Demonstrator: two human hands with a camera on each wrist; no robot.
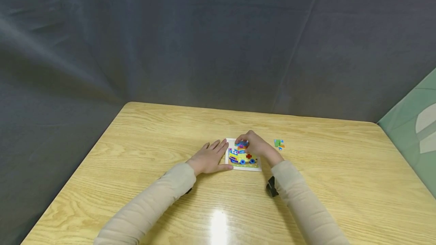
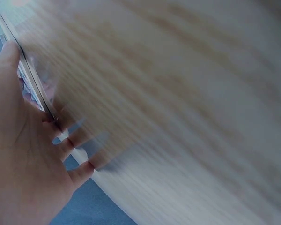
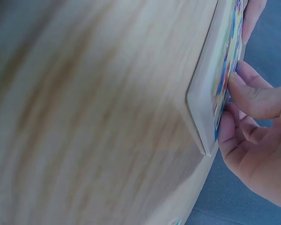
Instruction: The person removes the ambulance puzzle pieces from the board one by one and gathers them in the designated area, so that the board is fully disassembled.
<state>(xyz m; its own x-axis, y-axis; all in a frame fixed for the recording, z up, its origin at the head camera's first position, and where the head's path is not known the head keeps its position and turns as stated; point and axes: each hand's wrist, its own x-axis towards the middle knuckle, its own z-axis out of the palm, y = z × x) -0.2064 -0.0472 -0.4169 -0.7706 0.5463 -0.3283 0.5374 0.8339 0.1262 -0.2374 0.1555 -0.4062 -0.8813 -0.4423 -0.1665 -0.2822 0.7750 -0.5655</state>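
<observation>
A jigsaw puzzle board [image 1: 253,169] with a white frame lies on the table, showing a yellow ambulance [image 1: 242,157] with a red cross. My left hand [image 1: 211,158] rests along the board's left edge, fingers extended and thumb near the lower left corner. In the left wrist view the left hand [image 2: 28,140] touches the board's side. Over the board's upper part, my right hand [image 1: 257,145] pinches a blue and orange puzzle piece [image 1: 241,144] between thumb and fingers. The right wrist view shows the right hand [image 3: 262,122] low against the picture; its fingers partly hide the piece.
A few loose puzzle pieces [image 1: 279,143], green, blue and orange, lie on the wooden table [image 1: 163,135] right of the board. Dark grey cloth [image 1: 218,48] hangs behind the table's far edge. A green panel [image 1: 415,124] stands at the far right.
</observation>
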